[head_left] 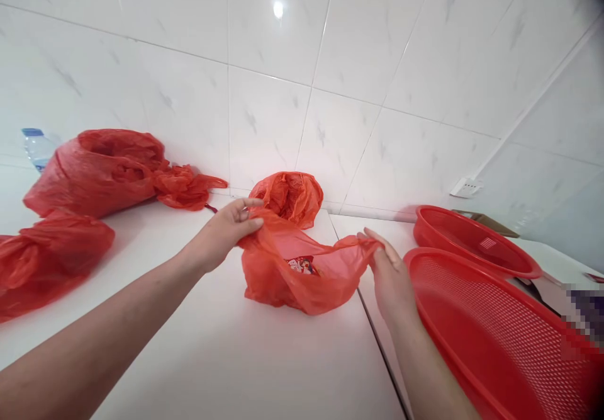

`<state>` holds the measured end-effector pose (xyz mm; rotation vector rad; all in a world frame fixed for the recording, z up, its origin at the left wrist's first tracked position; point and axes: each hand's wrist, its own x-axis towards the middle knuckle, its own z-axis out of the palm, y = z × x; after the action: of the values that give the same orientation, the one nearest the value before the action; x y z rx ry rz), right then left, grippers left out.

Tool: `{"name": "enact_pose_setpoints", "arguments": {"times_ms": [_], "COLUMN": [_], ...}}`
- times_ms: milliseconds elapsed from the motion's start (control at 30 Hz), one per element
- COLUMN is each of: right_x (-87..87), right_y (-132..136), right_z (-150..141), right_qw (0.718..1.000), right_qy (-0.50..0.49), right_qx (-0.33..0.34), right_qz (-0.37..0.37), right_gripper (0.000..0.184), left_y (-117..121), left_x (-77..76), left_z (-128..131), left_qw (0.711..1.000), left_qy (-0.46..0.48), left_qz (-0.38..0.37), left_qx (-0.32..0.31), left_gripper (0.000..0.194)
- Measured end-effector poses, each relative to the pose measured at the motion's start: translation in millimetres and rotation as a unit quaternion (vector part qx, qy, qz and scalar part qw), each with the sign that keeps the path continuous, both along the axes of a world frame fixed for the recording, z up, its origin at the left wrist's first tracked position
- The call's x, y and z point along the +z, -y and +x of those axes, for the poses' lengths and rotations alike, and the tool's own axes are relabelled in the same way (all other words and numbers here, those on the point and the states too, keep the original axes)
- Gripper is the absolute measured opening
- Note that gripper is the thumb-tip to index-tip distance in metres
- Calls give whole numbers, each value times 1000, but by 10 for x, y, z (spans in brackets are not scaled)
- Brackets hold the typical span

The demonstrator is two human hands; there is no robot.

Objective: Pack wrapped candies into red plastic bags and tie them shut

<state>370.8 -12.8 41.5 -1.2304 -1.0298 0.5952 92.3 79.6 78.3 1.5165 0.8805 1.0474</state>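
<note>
**Two hands stretch a red plastic bag open on a white counter**

I see several things crowding the work. To the right, a large red perforated plastic basket (500, 338) sits just beside my right hand (389, 275), with a second, smaller red plastic basket (474, 240) behind it. To the left lie a big, bulging red plastic sack (94, 171) against the wall and a knotted red plastic bundle (47, 256) nearer the counter edge. A clear plastic bottle with a blue cap (36, 146) peeks out behind the sack. Nothing lies between my hands and the bag.

The thin, crumpled red plastic bag (292, 262) rests in the middle of the counter. My left hand (226, 228) pinches its upper rim between thumb and fingers; my right hand grips the opposite rim with fingers curled. The bag is drawn out between them, its long axis running left to right, its mouth opening upward and towards me. A printed packet shows inside. Part of the bag bunches up behind, against the wall.

The smooth white countertop (226, 357) has a dark seam. The glossy white marbled wall tiles (330, 61) meet in a corner at right, beside a white wall socket (466, 187).
</note>
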Motion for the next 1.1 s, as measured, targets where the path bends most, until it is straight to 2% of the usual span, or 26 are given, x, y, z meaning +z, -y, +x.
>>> {"name": "enact_pose_setpoints", "arguments": {"times_ms": [100,167,333,400,533,600,633,700,733,800,867,900,1000,1100], "right_x": [247,333,373,373,349,308,280,214,175,84,-38,-112,-368,-591], "right_y": [-76,-138,-300,-330,-338,-352,-367,-417,-450,-531,-621,-665,-773,-834], "right_z": [-110,-162,-246,-307,-528,-669,-739,-858,-902,-946,-934,-912,-823,-753], "right_qw": [993,984,951,952,959,942,931,918,921,936,948,949,938,930], "right_qy": [-102,-159,-297,-282,-141,-80,-58,-28,-18,-25,-70,-103,-190,-228], "right_qx": [22,40,73,110,244,327,361,394,388,347,302,289,273,262], "right_qz": [61,69,49,45,42,19,5,-26,-41,-61,-73,-76,-96,-121], "right_gripper": [46,46,22,26,42,53,52,35,26,22,27,30,31,26], "left_y": [-43,-39,35,69,173,246,281,334,344,321,242,190,41,-27], "left_x": [280,405,539,540,508,484,465,397,343,183,-42,-171,-559,-858], "left_z": [111,146,147,151,240,315,354,417,437,453,447,443,451,496], "left_qw": [997,993,993,991,983,980,980,979,980,973,943,929,915,928], "left_qy": [75,103,73,60,44,42,40,30,19,-14,-61,-88,-163,-196], "left_qz": [37,50,87,115,177,188,180,165,171,230,313,344,365,310], "left_qx": [4,-1,-41,-32,-15,-50,-78,-116,-103,-6,94,108,64,61], "left_gripper": [47,47,42,34,25,23,23,25,27,29,26,25,25,30]}}
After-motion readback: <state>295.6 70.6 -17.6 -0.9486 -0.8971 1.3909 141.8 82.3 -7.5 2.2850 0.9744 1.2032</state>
